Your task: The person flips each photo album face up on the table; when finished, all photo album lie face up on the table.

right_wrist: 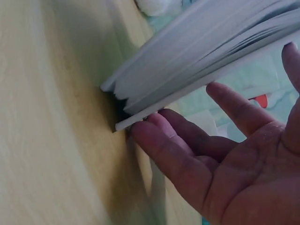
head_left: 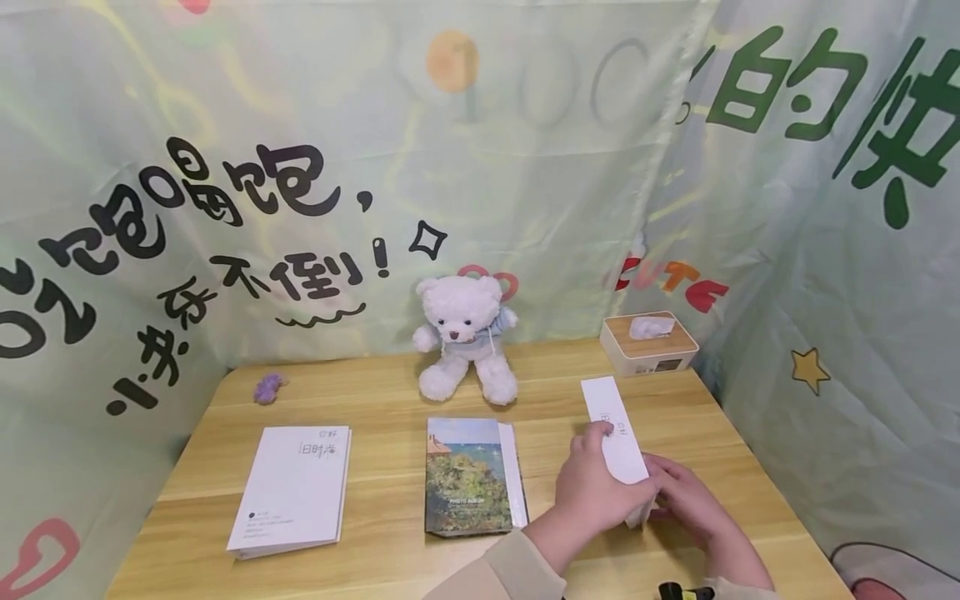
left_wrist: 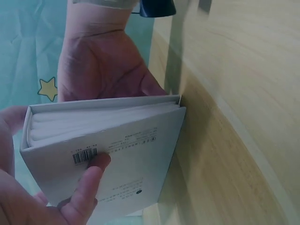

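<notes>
A thick white hardcover book [head_left: 618, 433] stands on edge at the right of the table, spine up, with pages showing between its covers. My left hand [head_left: 603, 483] grips it across the spine. In the left wrist view, a finger [left_wrist: 89, 187] of that hand lies on the cover beside a printed barcode. Against the other cover, at the right, rests my right hand [head_left: 686, 504]. In the right wrist view its fingertips [right_wrist: 145, 129] touch the cover near the tabletop, the fingers fairly straight and not wrapped round the book.
A white book [head_left: 292, 492] lies at the left and a photo album [head_left: 468, 483] with a painted landscape cover in the middle. Behind them are a white teddy bear [head_left: 461, 333], a small purple toy [head_left: 267, 388] and a tissue box [head_left: 648, 342]. Printed curtains [head_left: 337, 108] surround the table.
</notes>
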{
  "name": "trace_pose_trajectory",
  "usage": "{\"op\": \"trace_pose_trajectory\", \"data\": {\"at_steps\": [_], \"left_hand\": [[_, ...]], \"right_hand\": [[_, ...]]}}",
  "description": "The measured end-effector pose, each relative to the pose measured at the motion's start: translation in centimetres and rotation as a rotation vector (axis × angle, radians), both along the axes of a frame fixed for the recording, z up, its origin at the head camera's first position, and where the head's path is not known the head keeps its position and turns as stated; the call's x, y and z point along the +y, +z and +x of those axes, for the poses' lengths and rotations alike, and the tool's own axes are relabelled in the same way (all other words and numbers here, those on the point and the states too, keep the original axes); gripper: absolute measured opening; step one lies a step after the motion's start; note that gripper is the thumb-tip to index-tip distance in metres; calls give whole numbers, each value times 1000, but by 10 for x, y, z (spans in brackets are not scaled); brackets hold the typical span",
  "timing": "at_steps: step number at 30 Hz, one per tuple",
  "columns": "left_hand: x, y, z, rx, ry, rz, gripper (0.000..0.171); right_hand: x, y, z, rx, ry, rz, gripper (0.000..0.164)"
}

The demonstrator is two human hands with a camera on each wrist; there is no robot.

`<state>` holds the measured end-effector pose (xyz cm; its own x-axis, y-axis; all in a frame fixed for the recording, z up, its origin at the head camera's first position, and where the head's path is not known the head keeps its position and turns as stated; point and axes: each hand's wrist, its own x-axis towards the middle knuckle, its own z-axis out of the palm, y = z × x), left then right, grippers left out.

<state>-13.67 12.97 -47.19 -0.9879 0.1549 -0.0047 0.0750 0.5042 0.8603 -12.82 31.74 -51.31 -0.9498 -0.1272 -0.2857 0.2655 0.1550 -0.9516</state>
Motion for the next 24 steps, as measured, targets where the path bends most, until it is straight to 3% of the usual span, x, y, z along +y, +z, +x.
{"op": "trace_pose_trajectory", "data": {"at_steps": [6, 15, 20, 24], "left_hand": [[-2, -4, 0, 6, 12, 63, 81], [-3, -10, 0, 21, 0, 346, 79], [-5, -14, -2, -79, -59, 550, 77], [-5, -15, -4, -152, -95, 600, 80]], "right_hand": [[-6, 3, 2, 36, -65, 63, 56], [-8, 16, 1, 159, -154, 212, 54], [-7, 20, 2, 172, -174, 313, 59], [-6, 24, 2, 179, -167, 338, 61]]}}
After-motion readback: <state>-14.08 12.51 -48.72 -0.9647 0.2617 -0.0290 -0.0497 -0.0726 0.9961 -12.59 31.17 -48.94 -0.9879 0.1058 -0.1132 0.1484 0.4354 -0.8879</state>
